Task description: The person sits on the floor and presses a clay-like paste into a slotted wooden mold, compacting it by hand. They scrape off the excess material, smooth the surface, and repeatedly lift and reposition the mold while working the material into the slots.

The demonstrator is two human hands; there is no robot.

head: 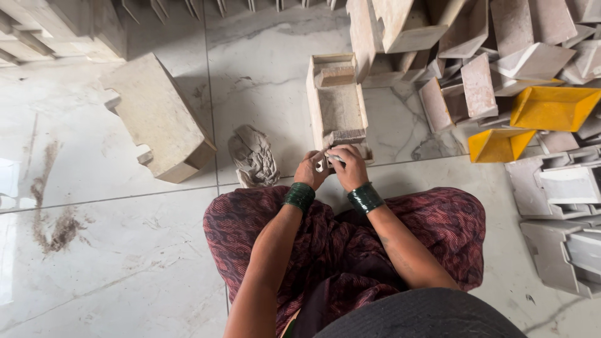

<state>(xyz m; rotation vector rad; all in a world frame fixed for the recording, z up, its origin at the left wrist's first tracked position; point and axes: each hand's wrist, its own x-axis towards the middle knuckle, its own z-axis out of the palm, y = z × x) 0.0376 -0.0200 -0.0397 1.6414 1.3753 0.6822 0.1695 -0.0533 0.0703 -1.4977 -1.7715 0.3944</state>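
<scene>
Fingers (318, 164) of our left hand (310, 170) and right hand (348, 166) pinched shut together on near end of open wooden box (336, 103), on marble floor (125, 250) ahead of our knees. Crumpled rag (253, 156) lies just left; yellow trays (551, 107) far right.

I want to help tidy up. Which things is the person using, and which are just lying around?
Using: both hands, left and right, on the near end of the open box.

Lying around: crumpled rag, wooden block, yellow trays, pile of boxes.

2 hands (330, 168), 2 yellow trays (551, 107), 1 crumpled rag (253, 156), 2 green bangles (365, 198).
</scene>
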